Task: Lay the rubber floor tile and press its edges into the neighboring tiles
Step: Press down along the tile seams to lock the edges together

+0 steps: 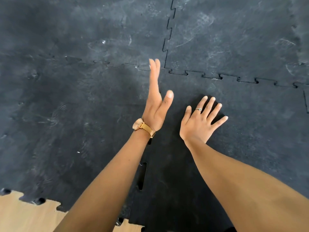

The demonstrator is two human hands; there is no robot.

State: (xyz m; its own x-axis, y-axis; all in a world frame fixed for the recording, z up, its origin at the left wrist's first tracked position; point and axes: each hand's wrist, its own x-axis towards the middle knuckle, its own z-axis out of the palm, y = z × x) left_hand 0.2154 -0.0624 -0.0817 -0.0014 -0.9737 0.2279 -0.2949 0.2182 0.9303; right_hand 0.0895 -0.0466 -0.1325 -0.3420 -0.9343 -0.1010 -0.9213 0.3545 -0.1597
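Note:
The black rubber floor tile (250,131) lies flat in the near right area, its toothed edges meeting the neighboring tiles. My right hand (200,121) rests palm down on it with fingers spread, a ring on one finger. My left hand (156,104) is raised on edge with fingers straight, above the left seam (143,176), where slots of the joint still gape. A gold watch sits on the left wrist. The far seam (234,78) shows its puzzle teeth lying close together.
The neighboring tile to the left (66,123) and two far tiles (100,30) (234,30) are dusty and scuffed. Bare wooden floor (25,213) shows at the near left beyond the toothed tile edges.

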